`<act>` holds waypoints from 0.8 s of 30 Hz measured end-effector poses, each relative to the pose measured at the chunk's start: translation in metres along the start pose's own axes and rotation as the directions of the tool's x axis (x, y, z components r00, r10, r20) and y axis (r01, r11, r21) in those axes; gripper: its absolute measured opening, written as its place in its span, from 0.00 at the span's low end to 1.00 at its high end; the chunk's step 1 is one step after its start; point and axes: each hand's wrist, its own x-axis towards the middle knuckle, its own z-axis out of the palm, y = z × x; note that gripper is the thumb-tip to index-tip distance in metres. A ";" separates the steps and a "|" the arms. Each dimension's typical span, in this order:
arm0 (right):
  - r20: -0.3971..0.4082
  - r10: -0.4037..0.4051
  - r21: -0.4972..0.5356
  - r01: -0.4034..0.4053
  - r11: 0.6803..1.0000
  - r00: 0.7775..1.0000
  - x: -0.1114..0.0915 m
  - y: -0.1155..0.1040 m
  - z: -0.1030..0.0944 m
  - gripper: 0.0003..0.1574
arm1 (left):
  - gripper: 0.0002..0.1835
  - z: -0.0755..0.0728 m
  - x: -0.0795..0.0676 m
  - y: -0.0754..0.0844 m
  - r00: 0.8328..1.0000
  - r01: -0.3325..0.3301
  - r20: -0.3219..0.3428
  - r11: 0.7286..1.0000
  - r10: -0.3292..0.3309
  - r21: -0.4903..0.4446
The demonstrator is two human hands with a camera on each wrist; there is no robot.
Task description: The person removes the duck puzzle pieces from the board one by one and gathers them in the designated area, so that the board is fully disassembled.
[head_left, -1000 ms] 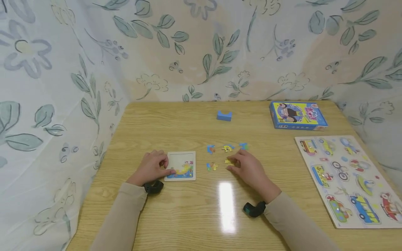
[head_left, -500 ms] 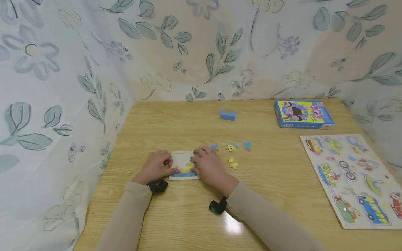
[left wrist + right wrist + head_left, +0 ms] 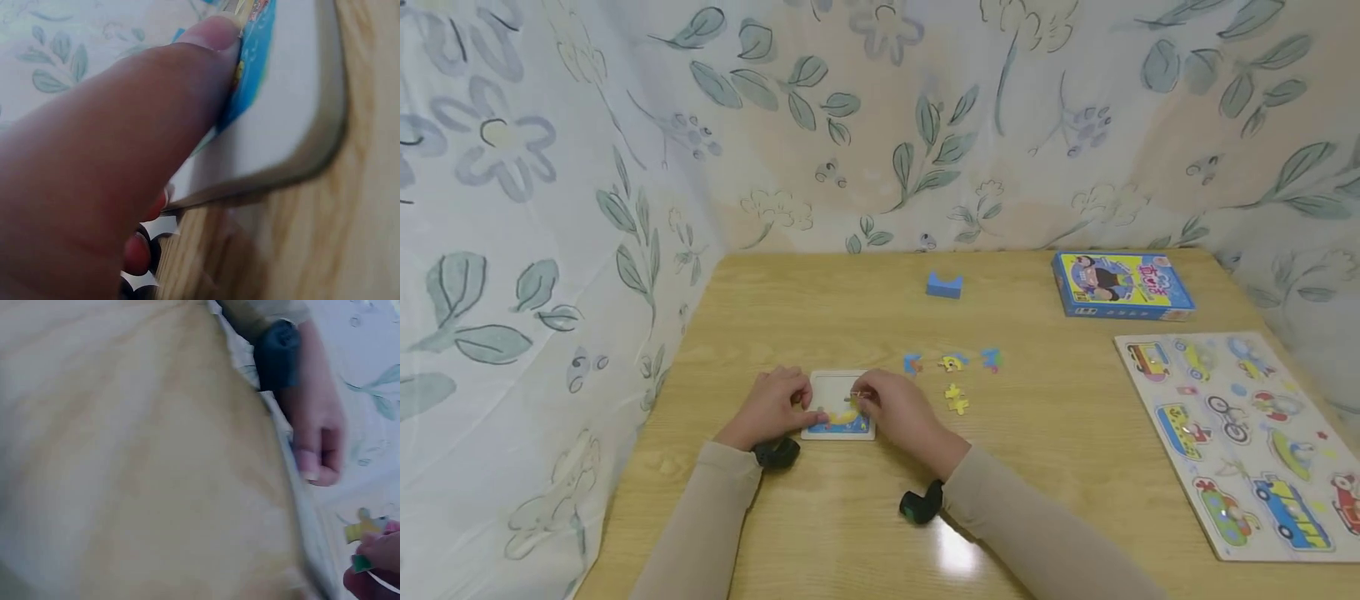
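Note:
A small square jigsaw tray (image 3: 838, 374) lies on the table, its lower part filled with blue and yellow pieces. My left hand (image 3: 772, 406) holds the tray at its left side; in the left wrist view the thumb (image 3: 156, 94) presses on the picture and fingertips show past the tray's edge. Over the tray's right side, my right hand (image 3: 904, 414) pinches a jigsaw piece, partly yellow (image 3: 354, 532) in the right wrist view. Loose jigsaw pieces lie to the right: a blue and orange one (image 3: 913, 363), a yellow one with an eye (image 3: 953, 362), a blue-green one (image 3: 992, 359) and yellow ones (image 3: 956, 398).
A blue block with a curved notch (image 3: 944, 286) stands at the back of the table. Farther right are a blue and yellow box (image 3: 1123, 285) and a large vehicle puzzle board (image 3: 1195, 457). Flower-patterned cloth (image 3: 880, 125) hangs behind and to the left.
My right hand has moved left from the loose pieces to the tray, with a piece now between its fingertips. The left hand stays on the tray.

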 end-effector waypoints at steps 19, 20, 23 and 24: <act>-0.051 0.254 0.019 -0.253 0.967 0.966 -0.098 0.104 -0.127 0.07 | 0.23 -0.001 -0.004 -0.002 0.997 -0.074 -0.016 0.997 0.074 -0.035; -0.055 0.244 0.000 -0.244 0.970 0.968 -0.100 0.107 -0.126 0.07 | 0.22 -0.001 -0.004 -0.002 0.997 -0.079 -0.020 0.996 0.078 -0.042; -0.065 0.222 -0.042 -0.225 0.973 0.973 -0.100 0.112 -0.124 0.06 | 0.20 -0.001 -0.004 -0.004 0.996 -0.089 -0.028 0.993 0.087 -0.072; -0.067 0.224 -0.048 -0.227 0.973 0.972 -0.101 0.113 -0.124 0.06 | 0.20 -0.001 -0.003 -0.004 0.996 -0.089 -0.028 0.992 0.087 -0.087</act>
